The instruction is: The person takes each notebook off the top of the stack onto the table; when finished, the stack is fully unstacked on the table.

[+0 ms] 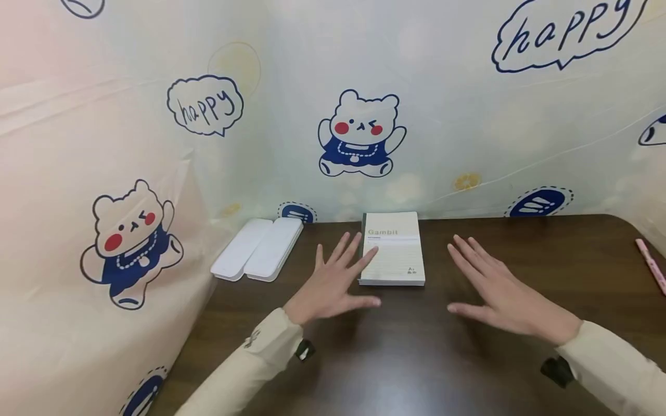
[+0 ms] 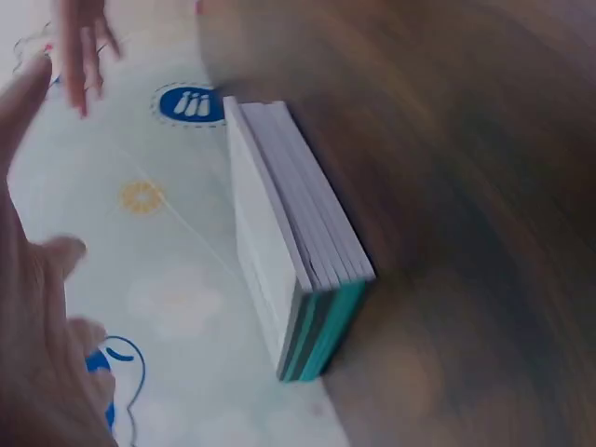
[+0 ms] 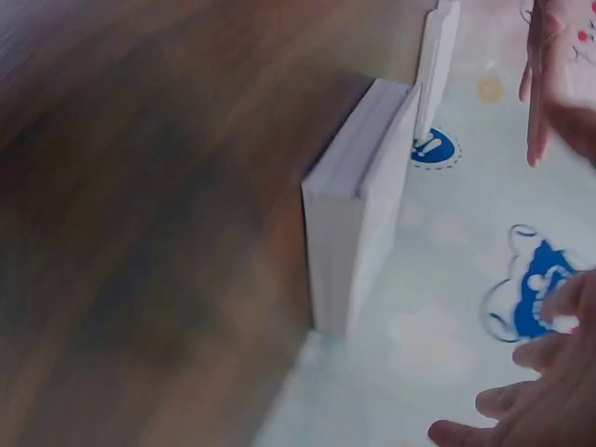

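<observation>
A small stack of notebooks (image 1: 392, 254) lies on the brown table, its pale top cover printed "Gambit". Dark and teal spines show on the stack (image 2: 326, 321) in the left wrist view, and page edges on the stack (image 3: 358, 158) in the right wrist view. My left hand (image 1: 333, 283) is spread over the table at the stack's left, its fingertips overlapping the cover in the head view; contact cannot be told. To the right of the stack, my right hand (image 1: 502, 289) is held apart from it, fingers extended. Neither hand holds anything.
Two white flat cases (image 1: 273, 248), side by side, lie at the table's back left. A pink pen (image 1: 650, 266) is near the right edge. Behind the brown table (image 1: 411, 370) hangs a patterned cloth (image 1: 281, 133) with bears, which also covers the left side.
</observation>
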Demonstrator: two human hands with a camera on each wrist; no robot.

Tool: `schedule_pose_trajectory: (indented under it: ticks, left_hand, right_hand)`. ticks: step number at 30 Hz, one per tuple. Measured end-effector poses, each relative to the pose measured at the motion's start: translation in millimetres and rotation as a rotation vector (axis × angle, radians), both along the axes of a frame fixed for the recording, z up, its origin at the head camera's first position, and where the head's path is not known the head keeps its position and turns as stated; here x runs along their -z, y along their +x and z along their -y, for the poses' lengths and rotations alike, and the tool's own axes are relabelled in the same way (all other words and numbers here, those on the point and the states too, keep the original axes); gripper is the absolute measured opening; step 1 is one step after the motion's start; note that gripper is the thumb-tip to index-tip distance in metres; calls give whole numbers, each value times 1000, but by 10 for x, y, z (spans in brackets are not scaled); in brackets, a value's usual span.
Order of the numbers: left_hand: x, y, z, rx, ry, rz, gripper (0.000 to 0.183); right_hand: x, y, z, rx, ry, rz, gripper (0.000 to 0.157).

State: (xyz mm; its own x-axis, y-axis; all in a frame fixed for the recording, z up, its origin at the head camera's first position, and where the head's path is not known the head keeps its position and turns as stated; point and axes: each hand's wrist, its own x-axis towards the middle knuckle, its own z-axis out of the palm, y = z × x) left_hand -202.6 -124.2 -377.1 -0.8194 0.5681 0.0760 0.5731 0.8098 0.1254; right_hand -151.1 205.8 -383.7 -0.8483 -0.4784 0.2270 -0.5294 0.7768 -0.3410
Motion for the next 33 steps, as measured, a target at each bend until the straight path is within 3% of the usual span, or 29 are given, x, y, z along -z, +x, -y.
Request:
schedule_pose_trajectory:
  ticks: [3, 7, 11, 14, 19, 25, 30, 33]
  left_hand:
    - [122, -212, -132, -125, 103, 83, 93]
    - [427, -511, -269, -283, 166, 184, 93]
    - [717, -660, -342, -329, 148, 255, 95]
    - [814, -676, -373, -315, 174, 277, 96]
    - [810, -660, -377, -310, 221, 259, 96]
    - [754, -647, -363, -328, 323, 292, 94]
    - [656, -650, -412, -347, 545, 265, 76]
    - [582, -671, -453, -425, 705, 248, 60]
  right_hand:
    - [147, -257, 132, 42, -33, 95, 97]
    - [445, -605, 414, 64, -41, 199, 99]
    - [680, -767, 606, 64, 16, 238, 94]
    - [744, -796, 648, 70, 48, 215, 89]
    - [732, -816, 643, 46, 35, 218, 91]
    - [723, -846, 646, 25, 38, 245, 93]
    - [716, -854, 635, 34, 39, 259, 95]
    - [701, -856, 614, 37, 29, 266, 95]
